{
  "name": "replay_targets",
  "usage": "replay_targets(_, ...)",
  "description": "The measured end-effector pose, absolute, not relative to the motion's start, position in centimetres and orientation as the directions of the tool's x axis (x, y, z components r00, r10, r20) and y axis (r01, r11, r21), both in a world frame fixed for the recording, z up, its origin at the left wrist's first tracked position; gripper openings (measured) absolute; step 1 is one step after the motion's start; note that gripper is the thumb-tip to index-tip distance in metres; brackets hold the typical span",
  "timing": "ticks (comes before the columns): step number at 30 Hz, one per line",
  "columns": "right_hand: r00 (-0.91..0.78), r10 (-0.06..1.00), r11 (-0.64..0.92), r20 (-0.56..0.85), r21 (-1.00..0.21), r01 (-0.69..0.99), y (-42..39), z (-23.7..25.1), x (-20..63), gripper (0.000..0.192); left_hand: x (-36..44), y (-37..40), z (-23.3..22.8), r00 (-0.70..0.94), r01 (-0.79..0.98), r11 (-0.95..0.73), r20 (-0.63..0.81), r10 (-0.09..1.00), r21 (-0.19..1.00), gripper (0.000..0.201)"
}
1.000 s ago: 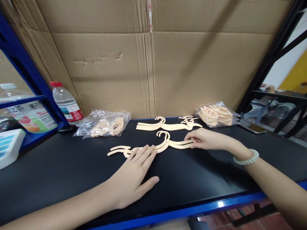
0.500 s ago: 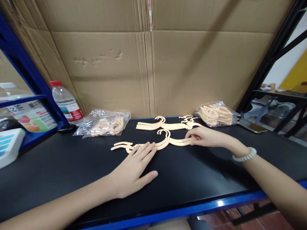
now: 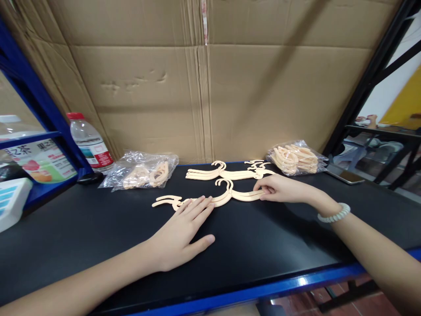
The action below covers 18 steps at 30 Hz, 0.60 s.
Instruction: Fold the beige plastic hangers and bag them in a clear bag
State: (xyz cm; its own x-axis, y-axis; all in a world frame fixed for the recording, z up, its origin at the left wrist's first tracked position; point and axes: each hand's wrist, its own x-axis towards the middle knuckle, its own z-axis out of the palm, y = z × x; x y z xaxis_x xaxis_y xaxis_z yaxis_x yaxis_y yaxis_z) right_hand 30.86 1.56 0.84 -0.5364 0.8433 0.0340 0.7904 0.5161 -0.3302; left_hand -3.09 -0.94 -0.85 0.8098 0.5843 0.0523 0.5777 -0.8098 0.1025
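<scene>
Two cream-coloured folding hangers lie nearly on top of each other on the black table, hooks pointing away from me. My left hand rests flat across their left arm, fingers stretched out and thumb apart. The curled left end pieces stick out beyond those fingers. At the other end, my right hand pinches the tip of the right arm between thumb and fingers, hiding that tip. Just behind lies a second group of cream hangers, stacked close together, with several hooks showing at its right end.
A clear bag of hanger parts lies at back left, a fuller bag at back right beside a phone. A red-capped bottle stands at left against the cardboard wall. A blue edge runs along the table front.
Both hands keep the same places on the hangers. Only the camera view has shifted very slightly.
</scene>
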Motion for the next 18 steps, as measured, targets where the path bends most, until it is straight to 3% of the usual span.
replay_targets(5, -0.51, 0.858, 0.498, 0.061, -0.345, 0.796, 1.0, 1.7, 30.8, 0.029, -3.1, -1.0, -1.0, 0.815, 0.558, -0.823, 0.115, 0.568, 0.111, 0.06)
replay_targets(8, -0.411, 0.888, 0.458, 0.206, -0.336, 0.823, 0.8, 2.5, 31.3, 0.027, -3.1, -1.2, -1.1, 0.832, 0.492, -0.859, 0.213, 0.512, 0.141, 0.055)
replay_targets(11, -0.294, 0.887, 0.41, 0.355, -0.316, 0.855, 1.0, 3.1, 32.2, 0.019, -3.1, -1.5, -0.9, 0.881, 0.348, -0.918, 0.268, 0.389, 0.187, 0.053)
replay_targets(14, -0.225, 0.878, 0.368, 0.423, -0.297, 0.881, 1.0, 3.5, 32.7, 0.015, -3.0, -1.7, -0.5, 0.905, 0.255, -0.939, 0.283, 0.316, 0.23, 0.054)
replay_targets(18, -0.176, 0.857, 0.322, 0.485, -0.236, 0.917, 0.8, 4.0, 32.8, 0.02, -3.0, -1.8, -0.1, 0.921, 0.266, -0.932, 0.221, 0.322, 0.248, 0.051)
